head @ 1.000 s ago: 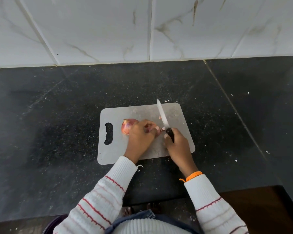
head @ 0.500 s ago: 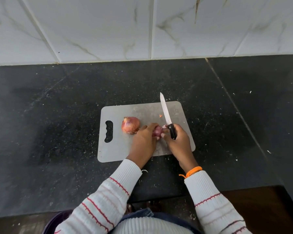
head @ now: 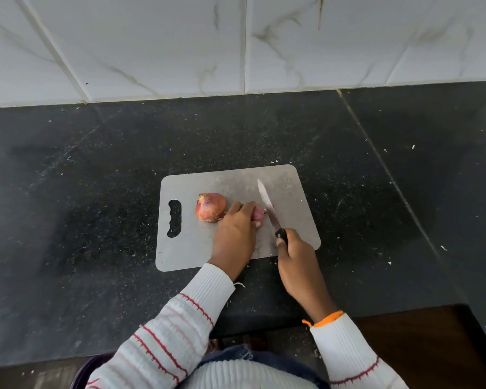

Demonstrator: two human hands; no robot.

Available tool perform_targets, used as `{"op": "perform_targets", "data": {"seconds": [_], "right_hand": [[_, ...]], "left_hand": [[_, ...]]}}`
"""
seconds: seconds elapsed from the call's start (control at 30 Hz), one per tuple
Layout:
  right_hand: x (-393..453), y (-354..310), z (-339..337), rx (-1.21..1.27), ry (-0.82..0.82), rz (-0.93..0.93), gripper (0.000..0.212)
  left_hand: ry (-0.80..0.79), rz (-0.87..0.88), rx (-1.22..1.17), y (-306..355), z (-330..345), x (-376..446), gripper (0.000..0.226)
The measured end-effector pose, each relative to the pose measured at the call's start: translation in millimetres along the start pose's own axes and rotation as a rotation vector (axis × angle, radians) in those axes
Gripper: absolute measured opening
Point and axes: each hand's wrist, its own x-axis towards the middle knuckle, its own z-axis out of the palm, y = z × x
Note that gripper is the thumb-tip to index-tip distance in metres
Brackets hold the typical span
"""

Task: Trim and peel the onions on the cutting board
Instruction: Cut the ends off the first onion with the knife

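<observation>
Since the earlier frame the knife (head: 267, 205) has dropped from its raised tilt, its blade now just right of the small onion (head: 258, 213) on the cutting board (head: 289, 192). Curled left hand (head: 236, 234) fingers pin that onion, its exposed end pointing right toward the blade. Right hand (head: 298, 256) fingers wrap the black handle (nearer the cut). Whole onion (head: 210, 206) sits just left, unpeeled. Likely next is slicing off that end; fingertips lie close.
</observation>
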Motion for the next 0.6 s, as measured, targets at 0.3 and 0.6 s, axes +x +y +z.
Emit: {"op": "perform_targets", "data": {"seconds": [0.3, 0.6], "right_hand": [[-13, -9, 0, -0.153, -0.012, -0.071, 0.037], [-16, -15, 2, -0.259, 0.002, -0.067, 0.045]], "left_hand": [[0.015, 0.010, -0.026, 0, 2, 0, 0.007], [0.010, 0.001, -0.018, -2, 4, 2, 0.020]]}}
